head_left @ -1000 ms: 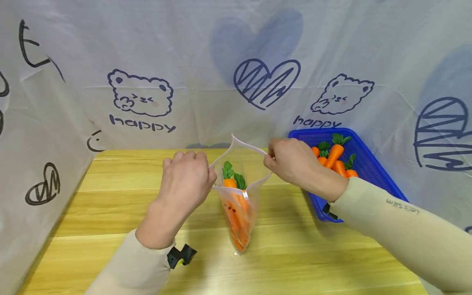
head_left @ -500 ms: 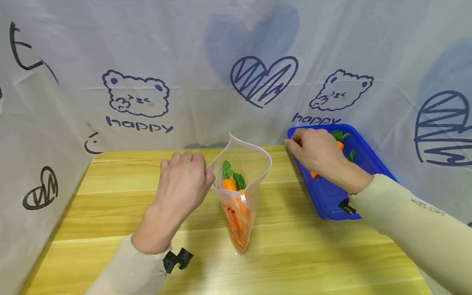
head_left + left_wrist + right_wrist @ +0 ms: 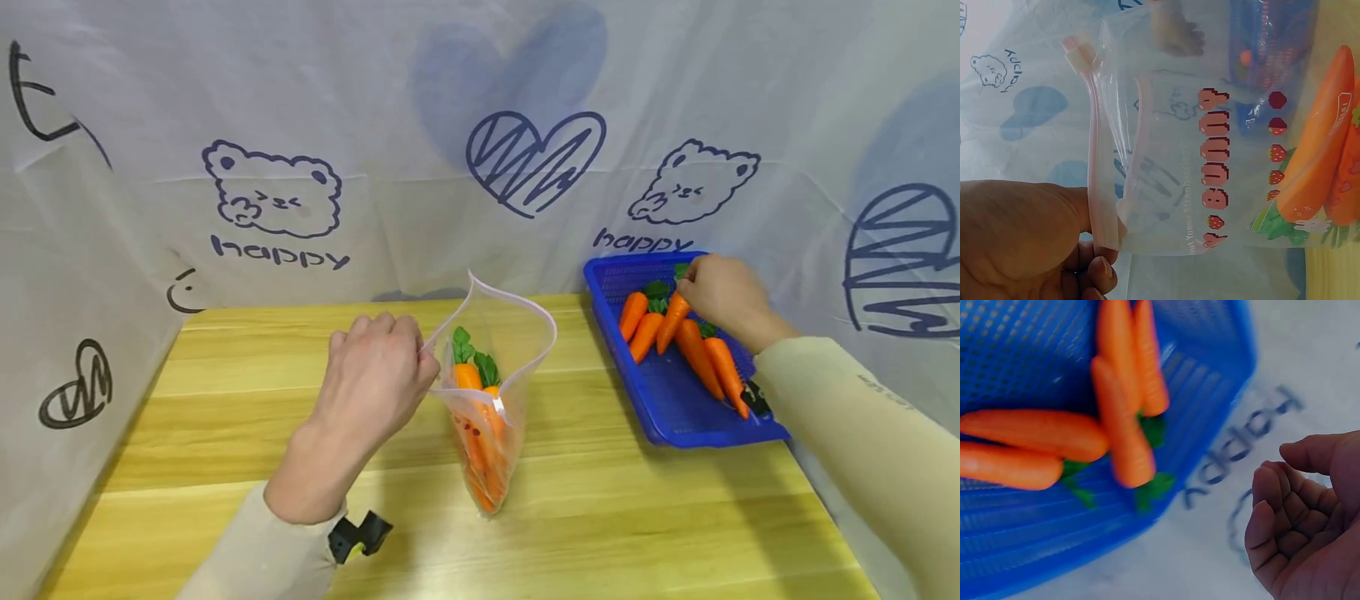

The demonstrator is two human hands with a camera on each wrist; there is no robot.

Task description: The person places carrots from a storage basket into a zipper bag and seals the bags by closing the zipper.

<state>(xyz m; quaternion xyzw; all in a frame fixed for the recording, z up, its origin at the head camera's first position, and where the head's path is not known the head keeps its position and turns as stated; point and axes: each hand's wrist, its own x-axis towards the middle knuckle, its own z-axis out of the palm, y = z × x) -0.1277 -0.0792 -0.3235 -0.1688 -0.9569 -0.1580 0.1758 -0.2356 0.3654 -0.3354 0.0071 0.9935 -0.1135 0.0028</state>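
Observation:
My left hand (image 3: 375,375) pinches one side of the rim of a clear zip bag (image 3: 517,367) with a pink zip edge. Its mouth gapes wide, and carrots with green leaves (image 3: 468,379) stand inside. In the left wrist view, thumb and fingers grip the zip strip (image 3: 1104,231), and pink lettering runs down the plastic. My right hand (image 3: 727,296) hovers over the far right part of a blue basket (image 3: 720,425), close to the leafy end of a carrot (image 3: 672,321). The right wrist view has its fingers loosely bent, thumb apart, nothing between them.
Several carrots (image 3: 697,358) lie in the basket, leaves mostly toward the back. A wooden table (image 3: 585,517) carries bag and basket. White printed cloth (image 3: 405,125) hangs behind and at both sides, near the basket's back rim.
My right hand has let go of the bag's rim and moved right to the basket. The left hand keeps its hold, and the bag's mouth stays wide. The carrots in the basket are now more exposed.

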